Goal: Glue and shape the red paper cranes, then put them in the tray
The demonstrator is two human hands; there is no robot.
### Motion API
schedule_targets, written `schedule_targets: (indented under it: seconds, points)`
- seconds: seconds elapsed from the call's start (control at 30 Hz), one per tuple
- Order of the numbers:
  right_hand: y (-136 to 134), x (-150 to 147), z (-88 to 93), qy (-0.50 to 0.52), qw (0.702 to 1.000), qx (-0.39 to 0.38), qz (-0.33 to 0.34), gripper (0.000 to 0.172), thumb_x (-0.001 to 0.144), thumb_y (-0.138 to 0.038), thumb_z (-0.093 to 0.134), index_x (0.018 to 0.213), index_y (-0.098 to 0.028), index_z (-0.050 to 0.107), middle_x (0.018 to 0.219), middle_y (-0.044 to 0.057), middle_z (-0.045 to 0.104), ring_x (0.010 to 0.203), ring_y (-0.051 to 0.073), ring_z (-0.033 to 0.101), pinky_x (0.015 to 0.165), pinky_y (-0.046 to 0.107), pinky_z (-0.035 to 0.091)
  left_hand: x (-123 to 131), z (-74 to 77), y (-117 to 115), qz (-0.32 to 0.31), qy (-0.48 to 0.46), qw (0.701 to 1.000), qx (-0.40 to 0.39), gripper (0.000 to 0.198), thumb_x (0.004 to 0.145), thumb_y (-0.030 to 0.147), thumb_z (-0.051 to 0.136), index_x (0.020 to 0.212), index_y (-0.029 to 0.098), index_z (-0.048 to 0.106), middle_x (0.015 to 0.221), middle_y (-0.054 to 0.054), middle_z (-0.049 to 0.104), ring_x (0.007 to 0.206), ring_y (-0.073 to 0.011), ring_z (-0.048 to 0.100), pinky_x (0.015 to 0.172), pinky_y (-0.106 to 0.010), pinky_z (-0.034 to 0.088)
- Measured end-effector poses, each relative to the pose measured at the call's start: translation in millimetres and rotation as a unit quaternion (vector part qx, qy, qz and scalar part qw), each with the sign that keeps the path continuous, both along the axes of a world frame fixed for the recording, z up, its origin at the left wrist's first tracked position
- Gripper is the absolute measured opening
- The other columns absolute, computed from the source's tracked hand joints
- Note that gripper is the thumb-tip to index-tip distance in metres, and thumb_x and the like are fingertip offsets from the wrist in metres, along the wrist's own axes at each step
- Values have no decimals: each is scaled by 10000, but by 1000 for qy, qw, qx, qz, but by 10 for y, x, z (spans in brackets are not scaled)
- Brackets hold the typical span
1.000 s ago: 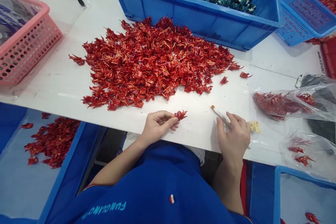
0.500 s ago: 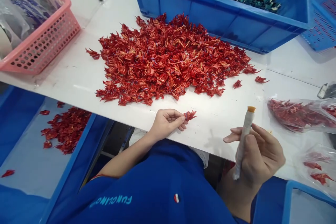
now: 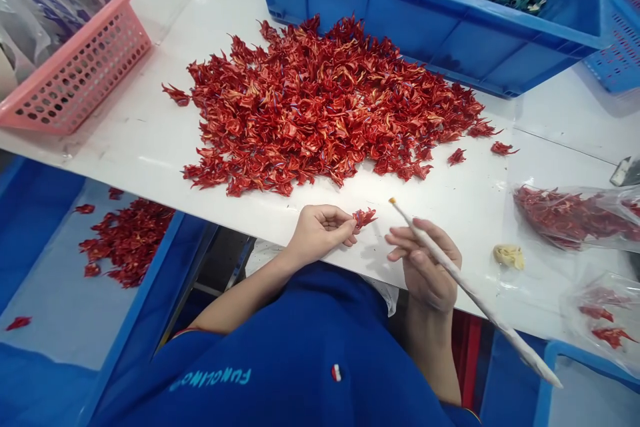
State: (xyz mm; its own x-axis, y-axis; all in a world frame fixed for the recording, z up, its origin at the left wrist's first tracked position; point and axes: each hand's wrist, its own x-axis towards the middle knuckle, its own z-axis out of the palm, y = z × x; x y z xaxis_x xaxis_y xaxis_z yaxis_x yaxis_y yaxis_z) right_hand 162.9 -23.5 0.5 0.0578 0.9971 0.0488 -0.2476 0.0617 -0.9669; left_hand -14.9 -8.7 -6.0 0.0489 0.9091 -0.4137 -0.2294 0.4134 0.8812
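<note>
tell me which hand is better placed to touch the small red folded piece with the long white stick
Right, probably. The right hand grips the long white stick, its orange tip close to the small red folded piece; the left hand is busy pinching that piece.

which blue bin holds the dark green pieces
The large blue crate behind the red pile; the low bin at lower left holds red pieces.
</note>
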Motion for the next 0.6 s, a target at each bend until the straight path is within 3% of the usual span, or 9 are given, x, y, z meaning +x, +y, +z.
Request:
schedule_targets:
  seconds: [0.1,0.2,0.27,0.47,0.6]
  points:
    - [-70,-107,-53,-83,993,37,-75,83,801,-260,736,768,-208,682,526,-32,650,416,124,594,371,209,439,8,-8,-11,-7,11,1000,0,271,610,344,825,634,109,693,543,-61,702,471,-157,673,489,-227,577]
    - [-120,-201,-60,-153,979,61,-123,46,817,-174,676,828,-207,647,557,-47,640,399,105,550,399,221,429,15,-13,-25,-11,20,1000,-2,251,625,328,813,648,111,690,540,-55,696,480,-157,672,493,-229,574]
    - [-124,-239,-46,-176,973,81,-125,125,771,-135,680,845,-214,616,610,-50,648,428,111,567,439,243,455,18,-19,-30,-12,26,1000,1,233,633,313,800,645,111,685,541,-53,693,476,-147,664,493,-221,566]
    - [-30,-262,27,-263,946,169,-82,147,750,-123,594,689,-225,508,506,-74,480,381,89,408,388,235,323,16,-51,-41,-28,42,999,20,207,659,294,773,653,109,679,557,-51,689,474,-140,651,473,-210,537]
    - [14,-251,107,-368,906,209,11,216,729,-64,549,624,-226,452,482,-78,425,382,79,363,387,228,294,0,-64,-56,-49,46,997,34,215,678,309,761,668,112,675,573,-53,688,490,-143,653,483,-215,536]
